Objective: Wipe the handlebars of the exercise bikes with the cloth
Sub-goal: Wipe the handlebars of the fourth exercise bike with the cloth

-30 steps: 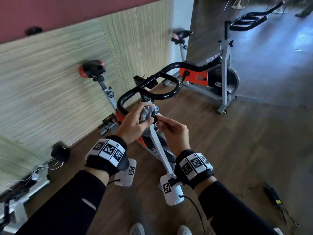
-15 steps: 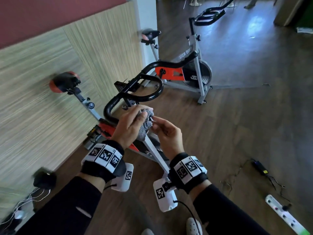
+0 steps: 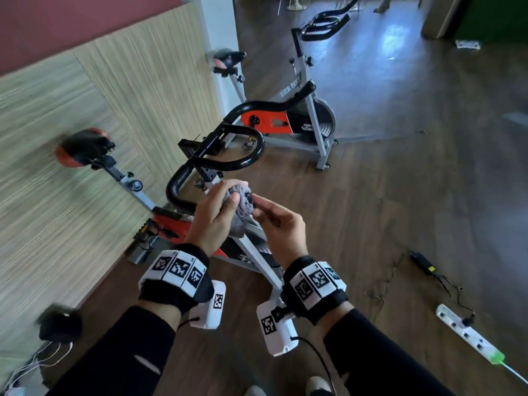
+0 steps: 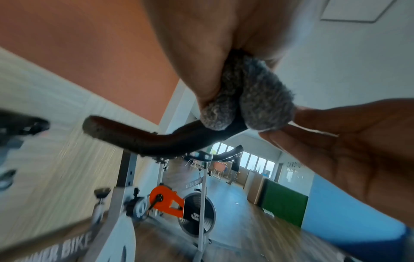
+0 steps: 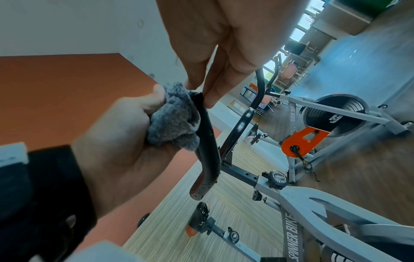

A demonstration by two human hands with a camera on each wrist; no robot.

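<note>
A bunched grey cloth (image 3: pixel 241 207) is wrapped over the near end of the black handlebar (image 3: pixel 183 178) of the closest exercise bike. My left hand (image 3: pixel 228 192) grips the cloth around that bar end. In the right wrist view the cloth (image 5: pixel 174 124) sits against the handlebar (image 5: pixel 210 141), and my right hand (image 5: pixel 201 92) pinches the bar's tip just beside the cloth. The left wrist view shows the cloth (image 4: pixel 257 99) folded over the handlebar (image 4: pixel 139 138). The tip itself is hidden there.
A second bike (image 3: pixel 300 121) with its own handlebars (image 3: pixel 323 24) stands behind, by the white pillar. The near bike's red and black saddle (image 3: pixel 83 147) is close to the wood-panelled wall. A power strip (image 3: pixel 468 335) and a black adapter (image 3: pixel 423 262) with cables lie on the floor at right.
The head view has swung so the power strip and more floor at right show. Both hands stay at the near end of the handlebar, the cloth still in my left hand.
</note>
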